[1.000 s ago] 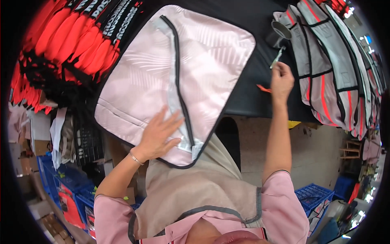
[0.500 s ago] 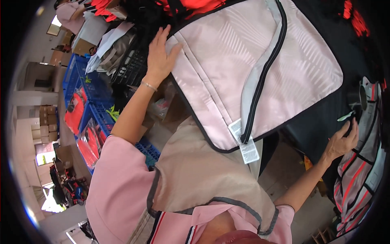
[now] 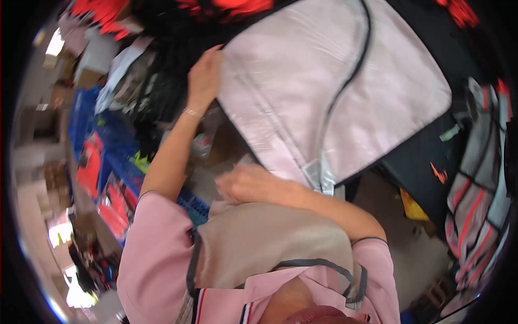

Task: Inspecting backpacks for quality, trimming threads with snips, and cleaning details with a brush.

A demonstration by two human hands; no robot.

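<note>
pink panel (image 3: 402, 75) | diagonal, corner toward wearer (image 3: 270, 232) | dark strip (image 3: 353, 78) running up-right

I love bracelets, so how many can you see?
1: a thin bracelet on the left wrist, beside the pink panel. Blur or sleeves could hide others.

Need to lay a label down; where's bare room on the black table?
The black table is bare between the pink panel, the pale green slip and the orange scrap. Crowded: far right, by the striped stack, and beyond the panel, by the red pile.
</note>
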